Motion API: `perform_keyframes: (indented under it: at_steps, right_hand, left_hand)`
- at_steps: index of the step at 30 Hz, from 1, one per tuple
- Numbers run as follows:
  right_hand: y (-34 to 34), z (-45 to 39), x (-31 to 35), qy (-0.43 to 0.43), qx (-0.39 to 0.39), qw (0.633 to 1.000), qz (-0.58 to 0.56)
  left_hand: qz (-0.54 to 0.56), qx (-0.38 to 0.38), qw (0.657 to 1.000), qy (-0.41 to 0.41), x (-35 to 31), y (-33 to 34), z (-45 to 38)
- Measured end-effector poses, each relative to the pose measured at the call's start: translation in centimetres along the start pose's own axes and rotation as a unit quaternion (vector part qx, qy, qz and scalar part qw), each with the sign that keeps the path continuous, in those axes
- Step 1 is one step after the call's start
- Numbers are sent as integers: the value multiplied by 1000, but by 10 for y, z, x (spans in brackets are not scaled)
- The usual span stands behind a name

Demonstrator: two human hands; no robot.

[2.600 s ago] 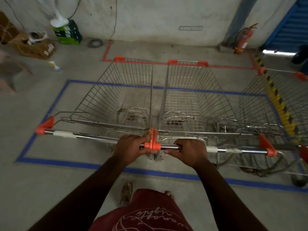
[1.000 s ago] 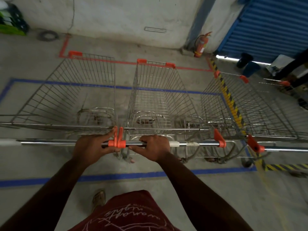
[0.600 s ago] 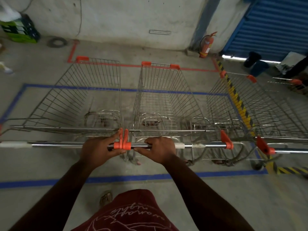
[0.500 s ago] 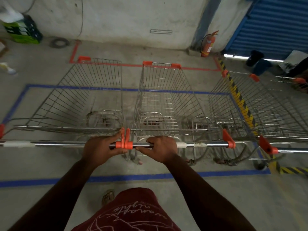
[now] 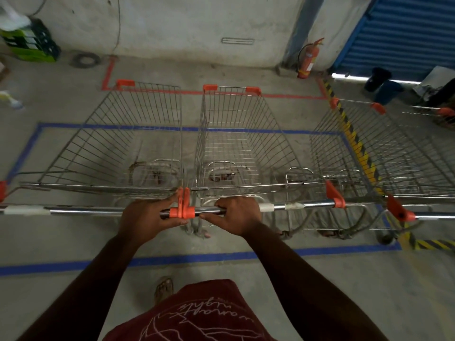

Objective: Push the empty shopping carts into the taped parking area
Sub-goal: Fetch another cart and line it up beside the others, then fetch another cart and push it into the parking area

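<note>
Both hands are closed on cart handles — the left hand (image 5: 145, 217) grips the left cart's bar (image 5: 86, 212), the right hand (image 5: 237, 216) the middle cart's bar (image 5: 307, 205). Both carts (image 5: 234, 143) stand side by side inside the blue tape rectangle (image 5: 197, 257), baskets nearing the red tape line (image 5: 283, 96). A third cart (image 5: 381, 148) crowds the right edge, straddling the yellow-black stripe (image 5: 357, 146). Bare floor lies behind the near tape. Since half a second ago — almost nothing has shifted.
</note>
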State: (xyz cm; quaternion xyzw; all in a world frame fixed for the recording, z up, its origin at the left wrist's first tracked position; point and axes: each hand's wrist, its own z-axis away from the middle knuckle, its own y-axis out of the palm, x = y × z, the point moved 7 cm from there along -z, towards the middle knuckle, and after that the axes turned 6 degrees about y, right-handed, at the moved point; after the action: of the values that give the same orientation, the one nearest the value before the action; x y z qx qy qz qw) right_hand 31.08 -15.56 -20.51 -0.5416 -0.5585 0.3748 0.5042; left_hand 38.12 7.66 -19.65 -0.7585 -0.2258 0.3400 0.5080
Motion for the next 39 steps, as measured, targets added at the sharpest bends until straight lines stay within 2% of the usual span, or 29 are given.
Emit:
perform_keyframes:
  at_steps: [6,11,16,20,23,27,30,32,35,39]
  right_hand:
    - [7,-4,21,8,19,1000,-7]
    - [10,-9,24,26,72,997,-19]
    - [2,-8,29,12,44,999,-15]
    - [-1,-6,33,26,59,998,-3]
    - [-13,3,33,61,29,993,-94]
    - [-41,26,26,114,-25,979,-164]
    - [-68,52,10,158,-89,966,-186]
    - [-87,76,-6,184,-126,954,-201]
    - [-111,114,-39,255,-138,928,-234]
    - [-133,161,-89,313,-133,903,-263]
  left_hand:
    - [5,20,1000,-7,18,-8,2]
    - [14,25,1000,-7,27,-7,-1]
    - [21,19,1000,4,25,-6,1]
    - [69,70,995,-3,25,0,-1]
    - [82,61,995,5,14,-3,-10]
    - [148,69,984,75,-32,6,-25]
    - [210,85,962,154,-81,19,-30]
    - [266,118,941,171,-109,29,-33]
    - [304,160,923,174,-148,43,-38]
    - [354,176,897,201,-218,57,-44]
